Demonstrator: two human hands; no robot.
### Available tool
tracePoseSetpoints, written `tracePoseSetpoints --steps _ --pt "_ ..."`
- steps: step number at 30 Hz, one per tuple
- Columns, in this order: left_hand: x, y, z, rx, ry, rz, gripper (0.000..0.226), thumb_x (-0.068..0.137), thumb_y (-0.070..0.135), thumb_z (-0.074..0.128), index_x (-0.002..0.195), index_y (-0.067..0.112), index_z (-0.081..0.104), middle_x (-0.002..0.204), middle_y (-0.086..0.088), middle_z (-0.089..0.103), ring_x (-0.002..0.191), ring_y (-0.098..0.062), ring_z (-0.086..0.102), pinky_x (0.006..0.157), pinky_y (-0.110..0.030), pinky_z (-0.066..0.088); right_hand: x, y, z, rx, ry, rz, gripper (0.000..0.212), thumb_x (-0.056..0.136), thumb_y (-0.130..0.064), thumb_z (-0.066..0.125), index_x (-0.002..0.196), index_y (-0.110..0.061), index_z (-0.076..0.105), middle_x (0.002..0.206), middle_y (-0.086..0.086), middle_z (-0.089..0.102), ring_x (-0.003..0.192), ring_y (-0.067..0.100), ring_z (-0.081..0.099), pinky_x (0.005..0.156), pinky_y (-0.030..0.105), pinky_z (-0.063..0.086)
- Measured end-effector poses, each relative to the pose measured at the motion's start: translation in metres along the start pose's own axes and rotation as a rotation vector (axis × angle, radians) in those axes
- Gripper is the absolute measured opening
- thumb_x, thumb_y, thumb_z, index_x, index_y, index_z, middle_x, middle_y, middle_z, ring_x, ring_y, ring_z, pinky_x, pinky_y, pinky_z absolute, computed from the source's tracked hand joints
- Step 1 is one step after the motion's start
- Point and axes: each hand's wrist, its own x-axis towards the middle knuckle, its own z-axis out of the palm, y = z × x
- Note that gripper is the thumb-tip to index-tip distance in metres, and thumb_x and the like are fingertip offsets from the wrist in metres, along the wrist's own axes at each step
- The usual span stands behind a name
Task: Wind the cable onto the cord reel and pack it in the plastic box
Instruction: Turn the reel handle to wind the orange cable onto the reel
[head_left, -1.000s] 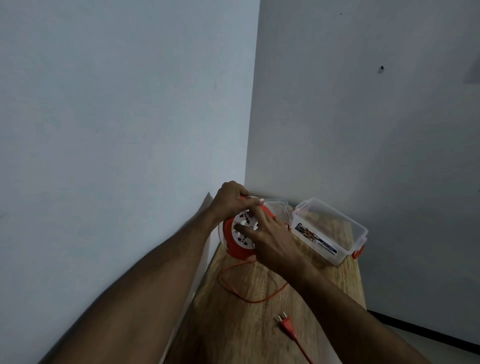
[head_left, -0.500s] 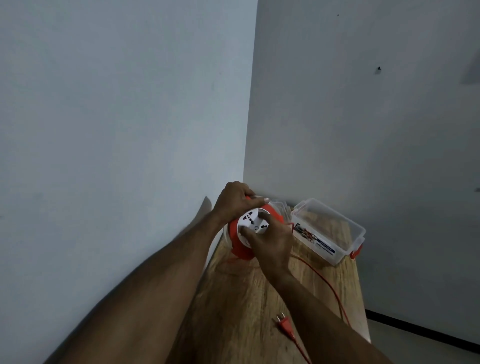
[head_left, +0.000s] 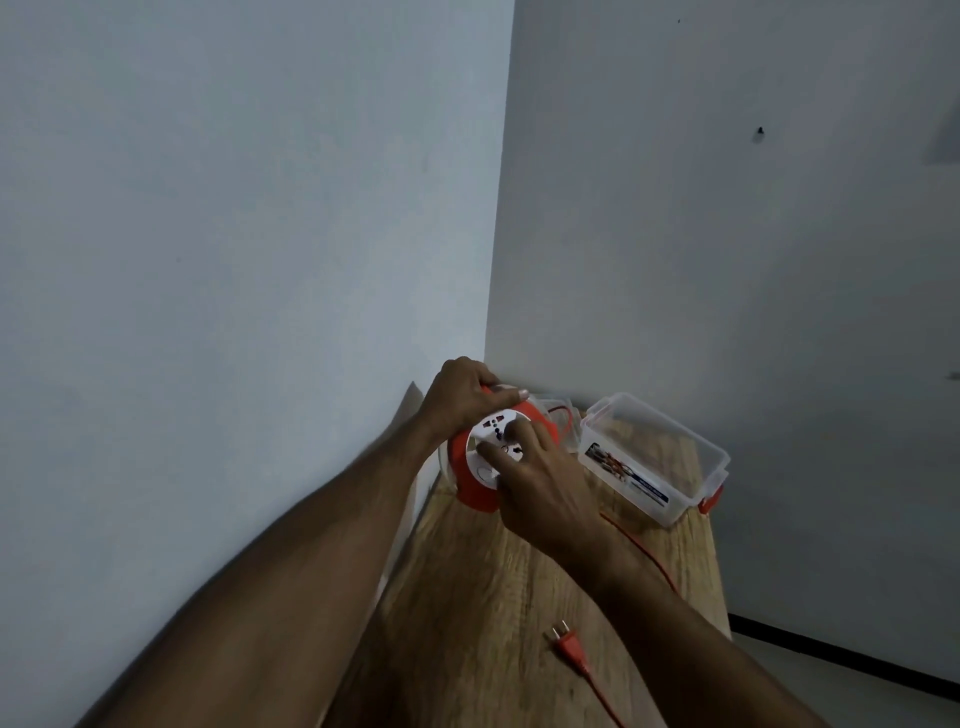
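Head view: wooden table (head_left: 483, 597) is set in a corner between two pale walls. Cord reel (head_left: 475, 488), orange with a white socket face, is stood on edge at the table's far left end. Its top rim is gripped by the left hand (head_left: 465, 395), fingers curled over it. The white face is pressed by the spread fingers of the right hand (head_left: 540, 480); nothing is enclosed by them. Orange cable (head_left: 641, 551) is seen trailing from behind the right wrist along the table, and its plug (head_left: 566, 642) is laid flat near the front edge. Clear plastic box (head_left: 660, 457), lidless, is placed just right of the reel.
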Motion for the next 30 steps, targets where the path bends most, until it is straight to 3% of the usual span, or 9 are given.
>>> tracePoseSetpoints --steps 6,12,15,17,20,22,24,27,30 --pt "0.000 -0.007 0.004 -0.018 -0.018 -0.042 0.043 0.078 0.054 0.079 0.083 0.011 0.081 0.066 0.003 0.069 0.061 -0.012 0.066 0.057 -0.018 0.043 0.007 0.012 -0.004 -0.080 -0.090 -0.114 0.085 0.069 -0.025 0.088 0.145 -0.029 0.049 0.145 0.013 0.043 0.136 0.035 0.042 0.105 0.055 0.044" --pt "0.000 -0.002 0.010 0.020 -0.063 -0.026 0.045 0.077 0.058 0.078 0.072 0.013 0.075 0.063 0.004 0.065 0.059 -0.012 0.063 0.057 -0.022 0.045 0.017 0.017 0.006 -0.104 -0.040 -0.167 0.072 0.073 -0.045 0.081 0.137 -0.026 0.053 0.143 0.014 0.046 0.131 0.033 0.045 0.104 0.052 0.044" --pt "0.000 0.000 0.009 0.042 -0.079 -0.010 0.052 0.075 0.062 0.077 0.079 0.010 0.078 0.068 0.000 0.068 0.064 -0.015 0.065 0.060 -0.028 0.053 0.017 0.020 0.012 -0.070 -0.041 -0.151 0.078 0.070 -0.051 0.081 0.137 -0.022 0.055 0.135 0.014 0.055 0.122 0.033 0.054 0.100 0.053 0.049" --pt "0.000 0.001 0.010 0.005 -0.056 -0.024 0.048 0.075 0.058 0.079 0.073 0.010 0.075 0.064 0.003 0.066 0.062 -0.014 0.065 0.057 -0.026 0.050 0.015 0.015 0.008 0.066 0.005 0.031 0.075 0.073 -0.051 0.080 0.138 -0.021 0.056 0.132 0.011 0.062 0.119 0.030 0.060 0.098 0.052 0.052" --pt "0.001 0.006 0.010 -0.057 0.030 -0.037 0.033 0.079 0.050 0.080 0.061 0.026 0.065 0.054 0.015 0.056 0.053 -0.007 0.057 0.053 -0.012 0.037 0.015 -0.007 0.007 0.388 0.259 0.495 0.063 0.075 -0.050 0.080 0.130 -0.024 0.063 0.124 0.000 0.069 0.109 0.016 0.065 0.097 0.038 0.052" --pt "0.002 0.009 0.013 -0.055 0.049 -0.015 0.041 0.077 0.049 0.082 0.051 0.028 0.058 0.047 0.014 0.051 0.049 -0.007 0.051 0.051 -0.012 0.033 0.018 -0.022 0.006 0.613 0.377 0.743 0.063 0.070 -0.049 0.084 0.126 -0.026 0.066 0.121 -0.003 0.070 0.106 0.012 0.066 0.094 0.034 0.055" --pt "0.001 0.007 0.015 -0.047 0.031 -0.013 0.049 0.075 0.049 0.083 0.045 0.026 0.054 0.042 0.013 0.047 0.046 -0.008 0.049 0.048 -0.011 0.032 0.017 -0.028 0.008 0.697 0.381 0.853 0.067 0.068 -0.050 0.086 0.127 -0.026 0.066 0.123 -0.003 0.070 0.108 0.016 0.067 0.091 0.031 0.056" --pt "0.000 -0.005 0.012 -0.061 0.017 -0.032 0.040 0.077 0.053 0.080 0.057 0.021 0.068 0.051 0.013 0.058 0.052 -0.009 0.059 0.054 -0.021 0.044 0.010 -0.027 0.004 0.526 0.288 0.702 0.064 0.077 -0.054 0.079 0.133 -0.027 0.063 0.125 -0.005 0.070 0.107 0.014 0.068 0.092 0.031 0.056" --pt "-0.001 -0.011 0.006 -0.046 -0.019 -0.043 0.040 0.077 0.056 0.079 0.075 0.016 0.079 0.063 0.005 0.069 0.059 -0.012 0.067 0.057 -0.027 0.055 0.006 -0.014 -0.011 0.213 0.324 0.362 0.050 0.081 -0.036 0.079 0.127 -0.021 0.065 0.111 0.002 0.074 0.090 0.019 0.072 0.073 0.028 0.057"
